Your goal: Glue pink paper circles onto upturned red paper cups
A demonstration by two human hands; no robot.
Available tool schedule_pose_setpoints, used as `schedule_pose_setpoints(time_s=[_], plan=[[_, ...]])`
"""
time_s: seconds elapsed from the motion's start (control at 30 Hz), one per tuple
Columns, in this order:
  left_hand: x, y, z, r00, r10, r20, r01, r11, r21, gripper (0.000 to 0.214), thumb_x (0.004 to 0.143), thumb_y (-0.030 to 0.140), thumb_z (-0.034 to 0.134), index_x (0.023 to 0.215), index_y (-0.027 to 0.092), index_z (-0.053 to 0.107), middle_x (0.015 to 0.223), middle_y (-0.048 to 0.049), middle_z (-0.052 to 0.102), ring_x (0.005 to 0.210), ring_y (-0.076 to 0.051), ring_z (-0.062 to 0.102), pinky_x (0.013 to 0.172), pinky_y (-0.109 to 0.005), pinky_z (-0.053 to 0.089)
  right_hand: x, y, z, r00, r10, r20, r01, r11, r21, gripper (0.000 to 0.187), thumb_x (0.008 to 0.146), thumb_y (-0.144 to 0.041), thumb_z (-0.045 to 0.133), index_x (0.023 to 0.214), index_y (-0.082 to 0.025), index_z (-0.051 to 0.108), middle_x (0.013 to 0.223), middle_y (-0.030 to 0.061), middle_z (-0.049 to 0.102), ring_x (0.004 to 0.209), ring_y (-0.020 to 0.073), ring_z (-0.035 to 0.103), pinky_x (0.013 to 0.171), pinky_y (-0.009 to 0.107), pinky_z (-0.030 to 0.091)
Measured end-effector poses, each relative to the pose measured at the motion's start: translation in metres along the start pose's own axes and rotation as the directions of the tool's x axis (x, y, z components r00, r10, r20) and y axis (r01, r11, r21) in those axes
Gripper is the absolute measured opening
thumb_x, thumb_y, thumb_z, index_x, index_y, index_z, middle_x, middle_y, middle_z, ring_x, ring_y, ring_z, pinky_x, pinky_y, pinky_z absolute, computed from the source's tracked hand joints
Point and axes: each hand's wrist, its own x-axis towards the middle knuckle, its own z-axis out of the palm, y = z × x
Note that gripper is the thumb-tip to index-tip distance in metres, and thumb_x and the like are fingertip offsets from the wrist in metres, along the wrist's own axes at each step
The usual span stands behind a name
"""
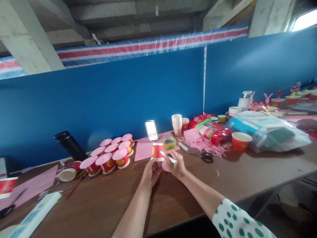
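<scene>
My left hand [151, 172] grips the base of a red paper cup [157, 151] held just above the brown table [104, 201]. My right hand [175, 165] is closed on a white pen [169, 158] whose tip touches the cup's side. A pink paper disc [165, 167] shows between my two hands, partly hidden. A roll of green-yellow tape [169, 143] stands just behind the cup. A pink paper sheet [143, 151] lies left of the cup.
Several upturned red cups with pink discs [109, 157] cluster at left, beside a black flask [70, 145]. Black scissors [203, 156], pink scraps [203, 144], white cups [176, 124], an orange cup [240, 141] and plastic bags [267, 130] sit right. A blue partition [123, 99] backs the table.
</scene>
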Motion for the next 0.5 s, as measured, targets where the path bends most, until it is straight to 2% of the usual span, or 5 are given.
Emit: schedule_pose_setpoints(time_s=[0.5], plan=[[-0.0007, 0.0015, 0.0028, 0.999, -0.009, -0.052, 0.007, 0.999, -0.043, 0.011, 0.075, 0.007, 0.054, 0.066, 0.012, 0.056, 0.055, -0.0007, 0.060, 0.051, -0.008, 0.059, 0.052, -0.017, 0.051, -0.0002, -0.0006, -0.0013, 1.000, -0.004, 0.018, 0.004, 1.000, -0.020, 0.007, 0.076, -0.019, 0.045, 0.071, -0.019, 0.050, 0.060, -0.0006, 0.054, 0.052, 0.0112, 0.050, 0.054, 0.021, 0.041]])
